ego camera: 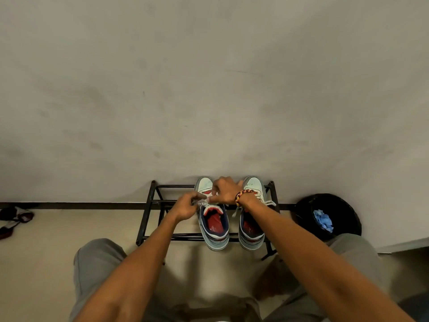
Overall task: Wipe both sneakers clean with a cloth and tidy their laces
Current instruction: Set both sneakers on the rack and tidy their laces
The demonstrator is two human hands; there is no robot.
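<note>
Two pale blue sneakers with red insoles stand side by side on a black metal shoe rack (148, 205), toes toward the wall. Over the left sneaker (214, 228) both hands work at the white laces (201, 201). My left hand (185, 206) pinches a lace end near the tongue. My right hand (226, 190), with a braided bracelet at the wrist, pinches the laces from above and hides the lacing. The right sneaker (251, 226) has a loose white lace hanging down its inner side. A blue cloth (323, 220) lies in a black bin to the right.
The black round bin (348, 217) stands on the floor right of the rack, against the wall. Dark footwear (14, 219) lies on the floor at the far left. My knees in grey trousers (92, 263) frame the rack's front. A white ledge (404, 246) juts in at right.
</note>
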